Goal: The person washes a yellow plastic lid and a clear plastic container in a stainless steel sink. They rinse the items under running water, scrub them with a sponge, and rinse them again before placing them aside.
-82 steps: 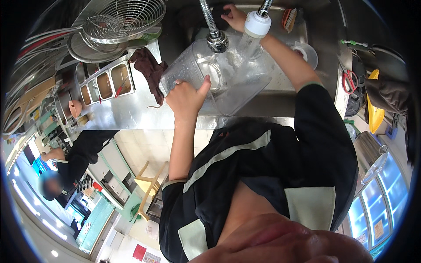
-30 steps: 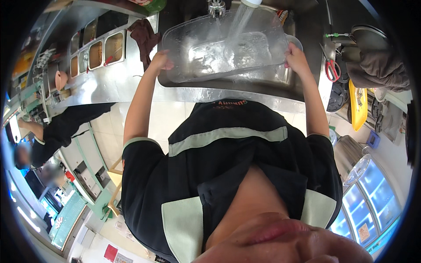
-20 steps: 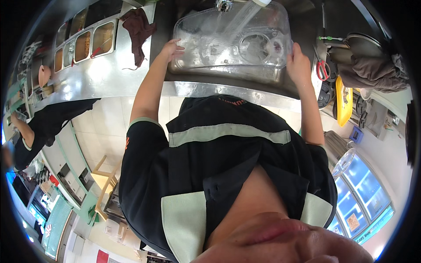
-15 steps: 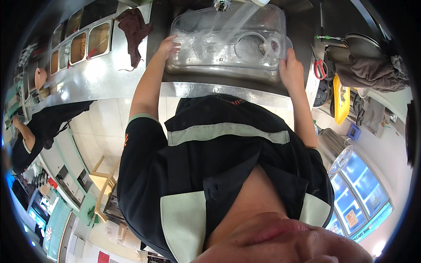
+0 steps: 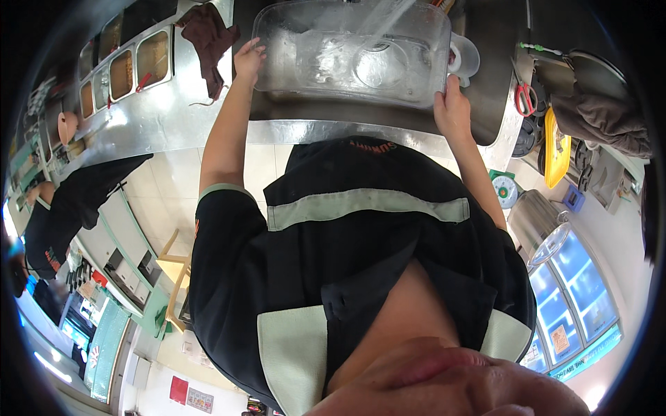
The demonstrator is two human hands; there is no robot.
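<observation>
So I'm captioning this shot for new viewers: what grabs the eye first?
A big clear plastic tub held over the steel sink, left hand and right hand gripping its ends. A dark brown rag lies left on the counter; red-handled scissors and a yellow object sit right.

Both hands (image 5: 248, 61) gripping clear tub (image 5: 350, 52), sink (image 5: 485, 104)

The clear tub (image 5: 354, 52) fills the sink (image 5: 485, 104) (white cup (image 5: 466, 55) crowds its right).
</observation>
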